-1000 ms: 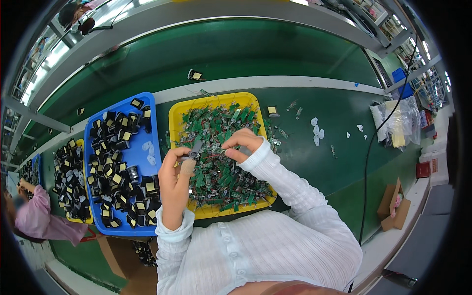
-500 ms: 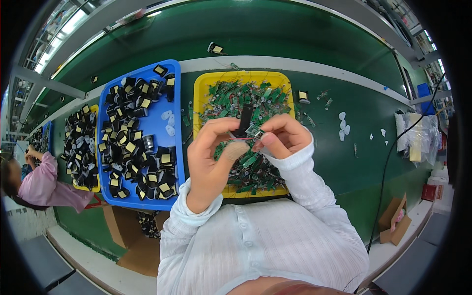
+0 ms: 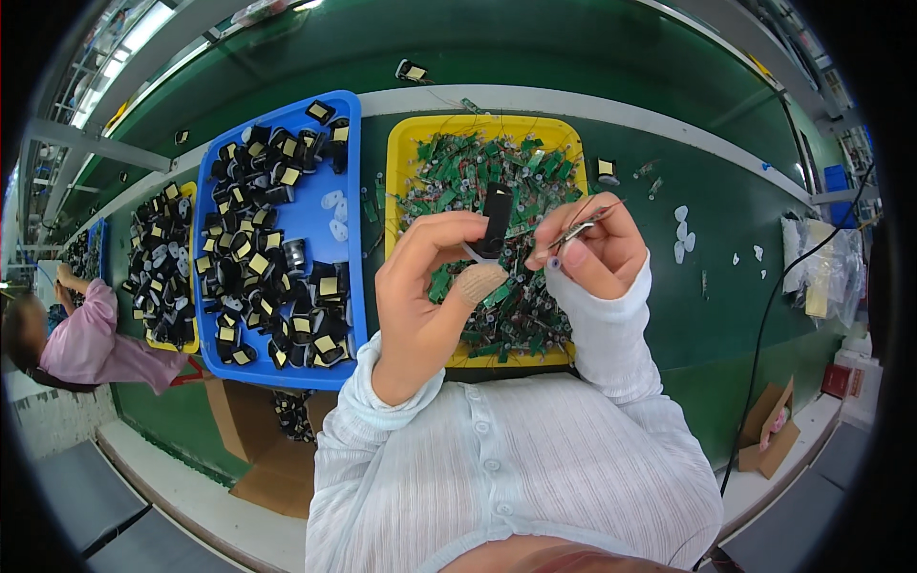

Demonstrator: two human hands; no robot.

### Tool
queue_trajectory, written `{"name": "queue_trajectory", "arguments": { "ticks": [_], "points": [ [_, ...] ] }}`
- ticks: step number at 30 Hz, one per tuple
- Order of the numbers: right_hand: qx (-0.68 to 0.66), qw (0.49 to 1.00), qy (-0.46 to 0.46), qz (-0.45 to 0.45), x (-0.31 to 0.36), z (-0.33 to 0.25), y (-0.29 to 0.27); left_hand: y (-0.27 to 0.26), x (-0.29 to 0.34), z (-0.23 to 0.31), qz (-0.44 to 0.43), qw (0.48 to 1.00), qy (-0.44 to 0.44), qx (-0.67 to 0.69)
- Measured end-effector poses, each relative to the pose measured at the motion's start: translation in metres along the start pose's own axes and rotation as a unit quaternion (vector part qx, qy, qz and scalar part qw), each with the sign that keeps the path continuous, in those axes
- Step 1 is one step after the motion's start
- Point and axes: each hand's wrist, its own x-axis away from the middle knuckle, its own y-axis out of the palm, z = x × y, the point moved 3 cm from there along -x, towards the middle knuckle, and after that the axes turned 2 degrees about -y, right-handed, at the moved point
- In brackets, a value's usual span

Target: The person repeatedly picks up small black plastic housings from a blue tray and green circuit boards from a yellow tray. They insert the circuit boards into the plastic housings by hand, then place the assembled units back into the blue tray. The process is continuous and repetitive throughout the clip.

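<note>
My left hand (image 3: 427,285) is closed on a black plastic housing (image 3: 494,222), which stands up from between thumb and fingers; a tan wrap covers the thumb tip. To its right, my right hand (image 3: 599,246) pinches a small circuit board (image 3: 577,232) with thin wires trailing from it. The board and the housing are apart. Both hands are above a yellow tray (image 3: 393,162) heaped with green circuit boards (image 3: 460,158), wires and small round parts. My fingers hide part of the board and the housing's lower end.
To the left, a blue tray (image 3: 355,248) holds black housings with pale yellow pads, plus several white oval pieces (image 3: 338,230). Beyond it stands another yellow tray (image 3: 195,329), near a person in pink (image 3: 91,329). White pieces (image 3: 681,232), plastic bags (image 3: 826,267) and a black cable (image 3: 761,344) are at right.
My right hand has drawn the circuit board away to the right from the black housing. The left hand, still gripping the housing, has shifted slightly right. The view has moved a little.
</note>
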Motion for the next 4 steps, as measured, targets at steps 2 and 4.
{"name": "queue_trajectory", "arguments": {
  "ticks": [2,4],
  "points": [
    [-0.045,0.999,-0.002,-0.008,0.0011,0.0035,-0.0004,0.0021,0.0007,0.0001,-0.002,1.0,0.0,0.003],
    [-0.061,0.998,-0.013,0.0,0.0028,0.0072,0.0004,0.0038,0.001,0.0,-0.01,1.0,0.003,0.0]
  ]
}}
